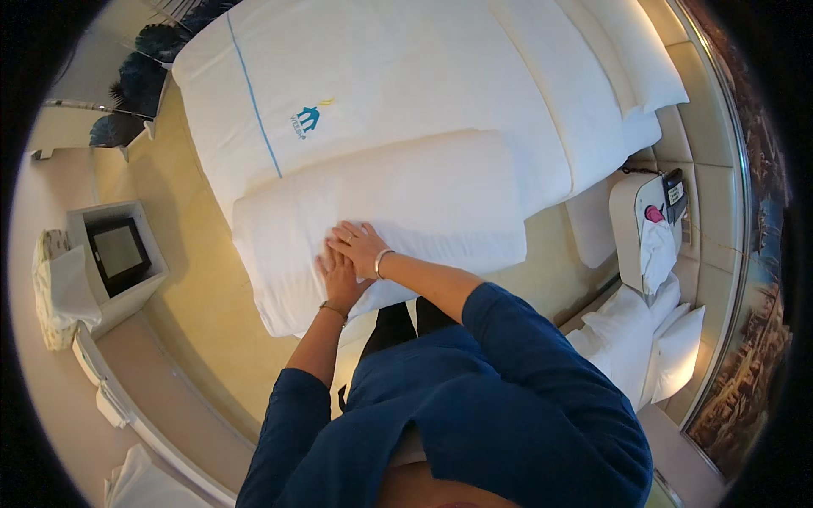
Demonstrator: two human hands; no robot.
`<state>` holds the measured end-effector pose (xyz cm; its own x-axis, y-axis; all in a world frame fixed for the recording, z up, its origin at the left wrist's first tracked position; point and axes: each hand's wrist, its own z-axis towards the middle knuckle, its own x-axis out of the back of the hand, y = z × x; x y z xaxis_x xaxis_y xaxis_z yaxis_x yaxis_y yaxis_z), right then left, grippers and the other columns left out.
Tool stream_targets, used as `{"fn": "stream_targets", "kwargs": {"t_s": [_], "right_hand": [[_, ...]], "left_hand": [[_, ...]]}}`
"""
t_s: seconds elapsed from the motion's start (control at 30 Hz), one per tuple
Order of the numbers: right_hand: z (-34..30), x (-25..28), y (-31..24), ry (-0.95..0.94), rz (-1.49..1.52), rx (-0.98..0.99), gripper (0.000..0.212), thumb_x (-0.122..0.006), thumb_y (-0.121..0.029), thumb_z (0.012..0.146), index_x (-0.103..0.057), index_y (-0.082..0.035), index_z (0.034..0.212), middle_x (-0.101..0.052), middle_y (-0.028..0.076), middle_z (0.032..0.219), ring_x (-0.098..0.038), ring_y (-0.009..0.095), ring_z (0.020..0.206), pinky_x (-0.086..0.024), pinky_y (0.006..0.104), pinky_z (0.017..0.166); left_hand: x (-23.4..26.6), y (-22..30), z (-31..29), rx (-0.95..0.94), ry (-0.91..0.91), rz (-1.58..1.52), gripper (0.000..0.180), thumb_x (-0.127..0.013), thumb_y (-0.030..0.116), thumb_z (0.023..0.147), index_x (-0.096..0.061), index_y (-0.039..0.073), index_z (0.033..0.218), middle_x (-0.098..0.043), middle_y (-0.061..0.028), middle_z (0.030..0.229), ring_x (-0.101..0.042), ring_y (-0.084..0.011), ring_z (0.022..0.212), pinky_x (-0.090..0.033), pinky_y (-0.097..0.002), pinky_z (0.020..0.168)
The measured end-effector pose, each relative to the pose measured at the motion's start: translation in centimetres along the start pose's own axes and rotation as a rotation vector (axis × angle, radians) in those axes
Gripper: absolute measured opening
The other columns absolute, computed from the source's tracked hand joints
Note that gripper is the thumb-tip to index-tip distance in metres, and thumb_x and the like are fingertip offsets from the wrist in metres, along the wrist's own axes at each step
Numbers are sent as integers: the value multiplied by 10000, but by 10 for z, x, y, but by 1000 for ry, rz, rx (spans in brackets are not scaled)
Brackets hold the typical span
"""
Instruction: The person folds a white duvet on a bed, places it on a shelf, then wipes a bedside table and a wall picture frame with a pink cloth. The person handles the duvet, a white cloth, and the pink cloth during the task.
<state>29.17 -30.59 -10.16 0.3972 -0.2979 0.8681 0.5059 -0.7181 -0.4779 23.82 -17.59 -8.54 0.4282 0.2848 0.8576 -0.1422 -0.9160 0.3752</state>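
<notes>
My left hand [340, 281] and my right hand [359, 245] lie close together, partly overlapping, on a folded white quilt [423, 182]. The fingers of both are stretched out flat, and neither hand grips anything. The folded quilt rests along the near side of a large bed [389, 68] with white bedding, its near edge hanging toward my legs. A thin blue stripe [254, 97] and a small blue-and-yellow emblem [306, 120] mark the bed cover beyond my hands.
White pillows [631, 51] lie at the bed's far right. A nightstand [625, 212] holds a telephone [674, 186] and a white cloth [658, 254]. More pillows [618, 334] lie at right. On the left stands a white cabinet [146, 298] with a dark-framed panel [120, 254].
</notes>
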Motion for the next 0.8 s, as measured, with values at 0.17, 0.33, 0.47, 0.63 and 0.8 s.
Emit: {"fn": "stream_targets", "kwargs": {"t_s": [0.17,0.33,0.47,0.63,0.8], "right_hand": [[7,24,130,246,1,-83,466,-595,-365,786,-540,-205,1220,-433,55,1354,-315,287,1323,-245,560,996],[-117,75,329,40,-87,-1097,602,-449,-525,870,-468,-103,1300,-431,109,1390,-348,297,1315,-368,506,979],[-188,79,423,62,29,-1213,711,-452,-623,852,-560,-13,1200,-621,187,1145,-565,357,1102,-422,378,968],[-119,109,441,127,548,-1437,670,-517,-606,823,-644,8,1060,-671,191,975,-632,302,952,-482,389,849],[-40,83,471,31,340,-1425,575,-634,-488,772,-654,54,963,-679,174,831,-667,266,786,-522,386,714]], "left_hand": [[21,-37,-16,210,-185,161,1340,-850,524,399,-165,135,1483,-41,-147,1556,20,-391,1422,-48,-702,1030],[17,-74,-37,344,-171,131,1265,-824,547,482,-172,125,1480,-74,-178,1544,-17,-388,1420,-86,-685,1037],[26,-101,-19,294,90,45,972,-723,517,706,-267,89,1449,-214,-190,1506,-185,-375,1386,-181,-596,1065],[58,-212,82,420,413,84,788,-616,485,841,-324,22,1408,-339,-216,1435,-327,-391,1305,-278,-487,1063],[74,-314,180,1011,329,-579,668,-623,548,810,-547,-37,1123,-592,-205,1088,-581,-293,932,-477,-364,775]]}}
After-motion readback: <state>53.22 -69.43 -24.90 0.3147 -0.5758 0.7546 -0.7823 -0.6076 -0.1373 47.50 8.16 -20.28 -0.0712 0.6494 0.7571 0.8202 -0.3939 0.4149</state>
